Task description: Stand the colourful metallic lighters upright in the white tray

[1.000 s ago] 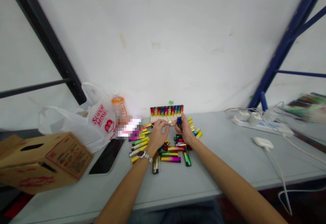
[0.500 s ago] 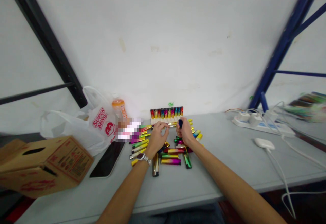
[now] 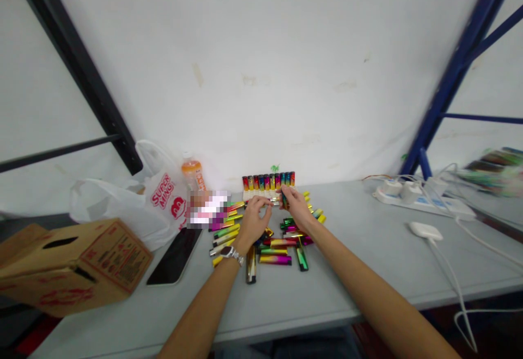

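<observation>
Many shiny coloured lighters [image 3: 274, 245] lie loose on the grey table [image 3: 351, 272]. Behind them, several lighters stand upright in a white tray [image 3: 267, 182] against the wall. My left hand [image 3: 254, 218], with a watch on its wrist, rests closed over the pile and pinches the tray's near edge. My right hand [image 3: 295, 206] is closed on one lighter [image 3: 284, 199], held at the right end of the tray's front.
A dark phone [image 3: 175, 258], a cardboard box [image 3: 69, 263], a white plastic bag [image 3: 134, 204] and an orange bottle [image 3: 192, 172] sit to the left. At right lie a power strip [image 3: 420, 198], a white charger [image 3: 425, 231] and trailing cables. Blue and black rack posts flank the wall.
My right hand has brought its lighter forward and down to the tray's front edge. My left hand has stayed in place; the view shifted slightly.
</observation>
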A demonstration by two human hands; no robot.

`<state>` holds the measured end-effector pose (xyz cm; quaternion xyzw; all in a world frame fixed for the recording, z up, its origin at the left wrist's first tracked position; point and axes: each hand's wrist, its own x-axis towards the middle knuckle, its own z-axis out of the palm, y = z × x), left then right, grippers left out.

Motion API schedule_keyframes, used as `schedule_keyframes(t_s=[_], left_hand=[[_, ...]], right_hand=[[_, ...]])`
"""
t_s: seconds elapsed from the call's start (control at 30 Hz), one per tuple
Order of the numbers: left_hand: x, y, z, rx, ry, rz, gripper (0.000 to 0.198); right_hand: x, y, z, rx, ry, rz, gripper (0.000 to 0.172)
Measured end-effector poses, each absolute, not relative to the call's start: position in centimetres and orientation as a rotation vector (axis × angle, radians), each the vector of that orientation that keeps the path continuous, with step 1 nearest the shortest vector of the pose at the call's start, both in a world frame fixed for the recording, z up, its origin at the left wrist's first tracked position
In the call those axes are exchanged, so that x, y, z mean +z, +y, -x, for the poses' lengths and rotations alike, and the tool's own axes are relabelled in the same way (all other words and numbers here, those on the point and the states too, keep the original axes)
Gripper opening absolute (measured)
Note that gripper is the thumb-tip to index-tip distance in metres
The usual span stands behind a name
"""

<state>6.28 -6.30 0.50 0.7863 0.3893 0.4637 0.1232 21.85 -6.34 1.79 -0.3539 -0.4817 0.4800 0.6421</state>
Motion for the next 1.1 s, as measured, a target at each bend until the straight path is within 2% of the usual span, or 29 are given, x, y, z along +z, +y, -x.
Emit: schedule_keyframes(t_s=[0.27, 0.47, 0.63, 1.1], left_hand=[[0.6, -6.2, -6.2, 1.375, 1.141, -2.364, 0.013], [0.5, -6.0, -5.6, 1.174, 1.437, -2.522, 0.014], [0.3, -5.9, -5.2, 1.013, 1.61, -2.555, 0.014], [-0.6, -5.3, -5.0, 1.003, 1.653, -2.536, 0.014]], right_hand=[[1.4, -5.6, -23.2, 0.675, -1.329, 0.986, 0.033], [1.4, -3.7, -25.5, 0.43, -1.425, 1.046, 0.036], [2.1, -0.6, -26.5, 0.21, -1.589, 1.071, 0.02], [1.6, 5.1, -28.0, 0.22, -1.848, 1.299, 0.014]])
